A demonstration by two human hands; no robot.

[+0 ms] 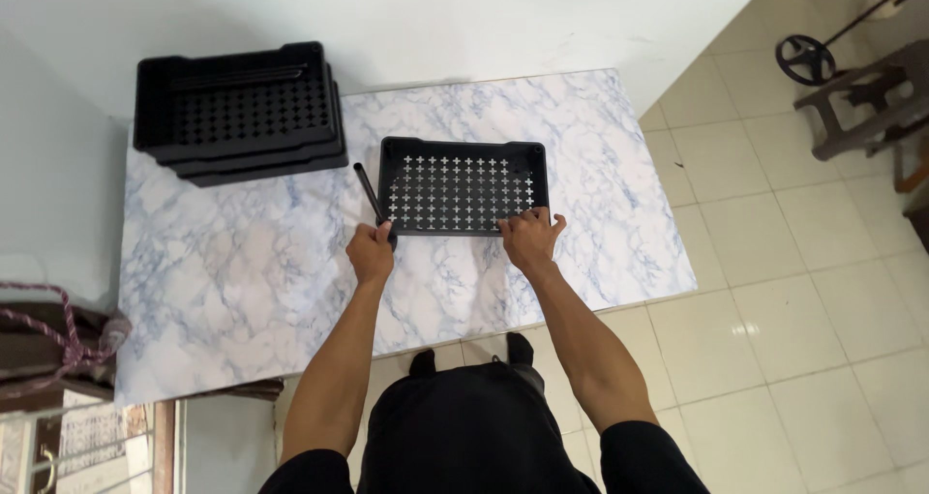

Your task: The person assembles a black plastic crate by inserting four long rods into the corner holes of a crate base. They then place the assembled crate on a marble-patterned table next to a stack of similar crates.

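A black plastic basket (463, 149) with cross-shaped holes in its floor lies on the marble-patterned table (242, 271). My left hand (371, 252) is closed at the basket's near left corner, around the lower end of a thin black bar (368, 190) that slants up along the basket's left side. Over at the near right edge, my right hand (530, 236) grips the basket's rim with its fingers curled over it.
A stack of similar black baskets (239, 112) sits at the table's far left corner against the white wall. Tiled floor lies to the right, with a dark wooden stool (864, 97) and a small wheel (804, 59) at the far right.
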